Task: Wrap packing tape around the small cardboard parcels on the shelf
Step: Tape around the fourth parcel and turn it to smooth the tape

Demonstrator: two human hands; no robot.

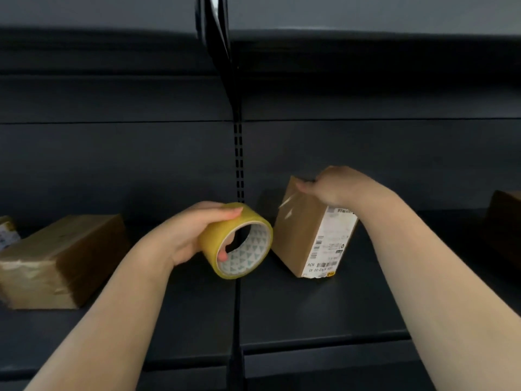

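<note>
While my right hand (335,187) steadies the box (313,230) by its top far corner, my left hand (186,235) holds the tape roll (235,239) just to the box's left, near it but not touching. That small gap is what the next move turns on, I judge: the roll sits on the side of the box that faces my left hand, so the left is the hand to bring the tape across, while the right only has to keep the box from sliding.

The box stands on end on the shelf (324,311), just right of the seam where the two shelf boards meet and well back from the front edge. Its long axis runs up and down, leaning a little, and its label (332,244) is on the face turned toward me and to the right. A pale glint on the left brown face may be a strip of tape; I cannot tell whether it joins the roll.

My left fingers curl over the top of the roll, with one fingertip showing inside the core, so the grip is firm. The roll's open core faces me and slightly right. My right fingers bend over the box's upper edge and pinch it.

A second parcel (62,261), glossy with tape, lies flat near the shelf's left end, well apart from both hands. Another dark box (504,224) sits at the far right edge.
</note>
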